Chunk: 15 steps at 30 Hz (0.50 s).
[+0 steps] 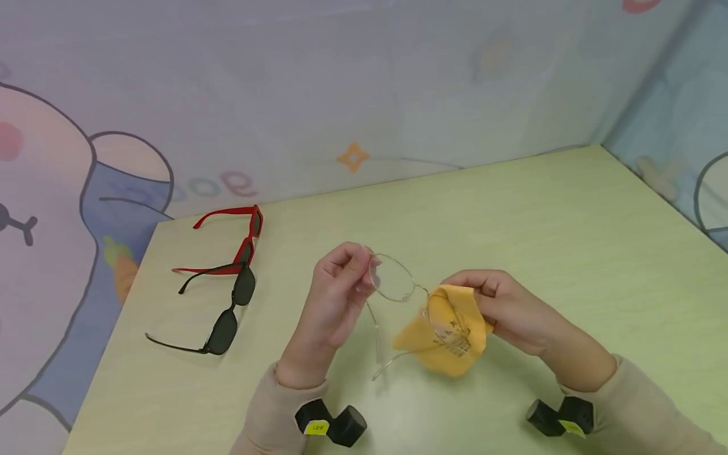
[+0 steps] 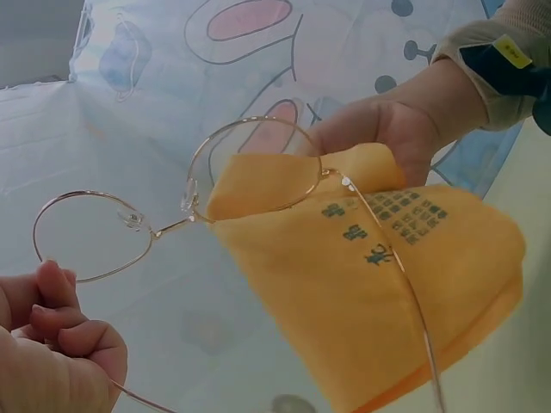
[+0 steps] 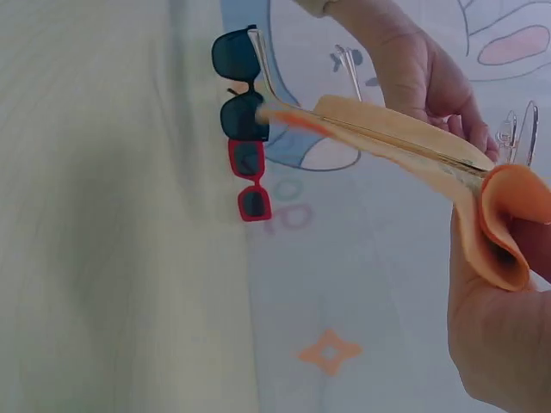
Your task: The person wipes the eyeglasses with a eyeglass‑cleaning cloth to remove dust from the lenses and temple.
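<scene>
Pale bench (image 1: 512,215) spans the lower frame. Mid-frame, left fingers (image 1: 355,265) pinch wire glasses (image 1: 421,287); right fingers (image 1: 480,279) grip yellow cloth (image 2: 344,288).

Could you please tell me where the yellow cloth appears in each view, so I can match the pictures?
Head: yellow cloth just right of and below centre.
Left wrist: yellow cloth large, mostly right of centre.
Right wrist: yellow cloth folded, mostly in the right half.
Shared landmark: the wire-framed glasses, visible in all three.
</scene>
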Tool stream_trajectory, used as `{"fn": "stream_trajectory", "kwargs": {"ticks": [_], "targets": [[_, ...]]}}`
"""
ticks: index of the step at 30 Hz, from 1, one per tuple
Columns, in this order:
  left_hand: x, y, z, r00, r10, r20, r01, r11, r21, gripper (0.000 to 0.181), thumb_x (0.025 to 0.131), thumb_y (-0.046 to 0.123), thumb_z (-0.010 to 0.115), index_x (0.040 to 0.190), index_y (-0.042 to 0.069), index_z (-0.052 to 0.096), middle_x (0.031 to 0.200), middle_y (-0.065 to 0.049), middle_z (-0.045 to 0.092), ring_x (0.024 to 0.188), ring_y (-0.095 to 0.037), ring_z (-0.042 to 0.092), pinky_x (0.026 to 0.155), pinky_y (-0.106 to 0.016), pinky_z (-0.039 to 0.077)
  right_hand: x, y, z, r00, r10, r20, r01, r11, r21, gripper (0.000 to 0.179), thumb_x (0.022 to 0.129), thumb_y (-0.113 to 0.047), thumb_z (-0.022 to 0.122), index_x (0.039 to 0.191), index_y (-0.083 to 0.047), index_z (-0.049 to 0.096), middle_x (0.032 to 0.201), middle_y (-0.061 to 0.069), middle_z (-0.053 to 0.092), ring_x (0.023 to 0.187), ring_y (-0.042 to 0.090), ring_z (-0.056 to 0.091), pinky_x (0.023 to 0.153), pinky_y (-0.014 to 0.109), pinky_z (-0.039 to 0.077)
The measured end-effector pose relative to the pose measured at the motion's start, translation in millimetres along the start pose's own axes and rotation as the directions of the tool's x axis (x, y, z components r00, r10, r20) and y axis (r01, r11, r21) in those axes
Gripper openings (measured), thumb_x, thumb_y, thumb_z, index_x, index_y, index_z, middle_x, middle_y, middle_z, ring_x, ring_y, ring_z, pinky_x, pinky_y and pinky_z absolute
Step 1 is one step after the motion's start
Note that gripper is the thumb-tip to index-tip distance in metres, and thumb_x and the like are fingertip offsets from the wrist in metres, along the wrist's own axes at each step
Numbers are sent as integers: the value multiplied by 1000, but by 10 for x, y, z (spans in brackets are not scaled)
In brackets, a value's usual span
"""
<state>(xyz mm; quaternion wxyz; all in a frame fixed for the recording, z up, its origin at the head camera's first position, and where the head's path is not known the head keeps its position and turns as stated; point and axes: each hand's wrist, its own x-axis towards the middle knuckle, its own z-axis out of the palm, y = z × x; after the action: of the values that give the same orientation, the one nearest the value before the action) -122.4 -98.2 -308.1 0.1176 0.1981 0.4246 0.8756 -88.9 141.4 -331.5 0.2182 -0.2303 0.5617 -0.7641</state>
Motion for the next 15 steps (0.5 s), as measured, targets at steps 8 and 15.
{"fn": "stream_trajectory", "kwargs": {"ticks": [8, 15], "targets": [[29, -13, -20, 1000, 9, 1, -9, 1000, -19, 9, 81, 24, 70, 81, 16, 67, 74, 4, 61, 59, -4, 51, 59, -14, 39, 4, 5, -69, 980, 10, 198, -47, 983, 179, 34, 98, 2, 38, 123, -7, 60, 111, 7, 65, 94, 14, 64, 77, 27, 52], [26, -15, -39, 999, 1, 39, -3, 999, 45, 10, 81, 26, 71, 80, 17, 68, 74, 5, 58, 62, -5, 50, 60, -15, 39, 53, 8, -51, 965, 36, 260, -91, 975, 201, 36, 91, 11, 44, 117, -4, 62, 103, 7, 67, 86, 16, 68, 69, 26, 53]]}}
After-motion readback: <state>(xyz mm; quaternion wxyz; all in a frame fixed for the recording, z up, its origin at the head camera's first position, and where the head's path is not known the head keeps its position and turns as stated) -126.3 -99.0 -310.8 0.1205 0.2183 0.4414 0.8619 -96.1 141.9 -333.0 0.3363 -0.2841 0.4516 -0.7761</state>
